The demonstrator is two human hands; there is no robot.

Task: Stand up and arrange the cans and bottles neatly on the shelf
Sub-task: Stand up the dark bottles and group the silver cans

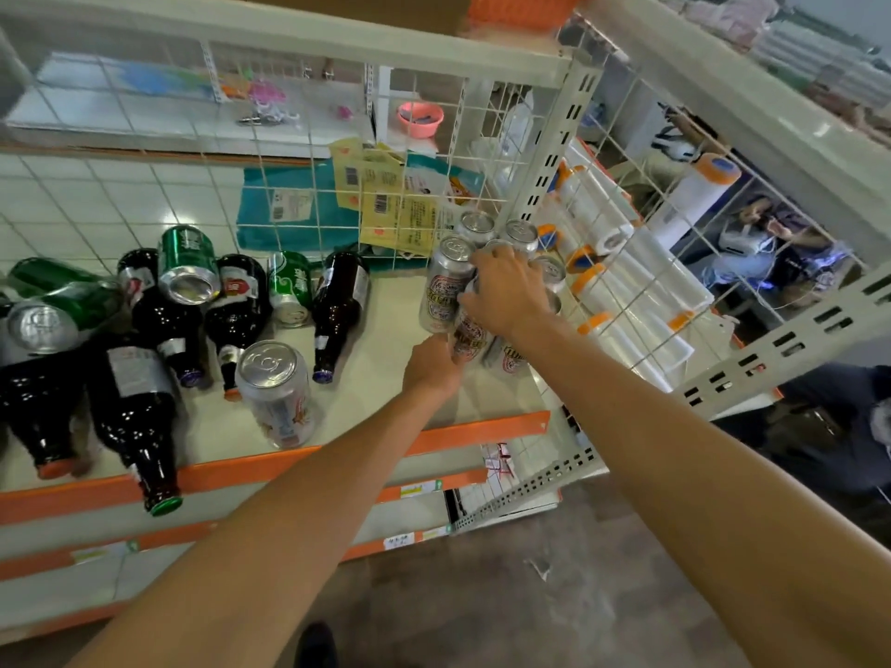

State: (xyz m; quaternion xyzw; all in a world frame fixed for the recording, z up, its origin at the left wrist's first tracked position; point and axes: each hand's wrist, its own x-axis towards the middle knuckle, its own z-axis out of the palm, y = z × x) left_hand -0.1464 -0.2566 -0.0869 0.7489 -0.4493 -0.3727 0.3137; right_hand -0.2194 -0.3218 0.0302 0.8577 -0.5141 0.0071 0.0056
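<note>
Cans (446, 286), smooth silver cylinders, upright; dark glass bottles (340, 311) lying.

Your right hand (506, 291) covers the top of the silver can (470, 337) it holds and hides much of the can cluster (520, 231) behind it. Your left hand (431, 366) grips that can's base, with the fingertips out of sight behind it. At the left, a dark bottle (33, 407) is cut off by the picture's edge. The orange basket (525, 9) up top is blurred and cropped. Print on the yellow packets (385, 204) is too small to read.
</note>
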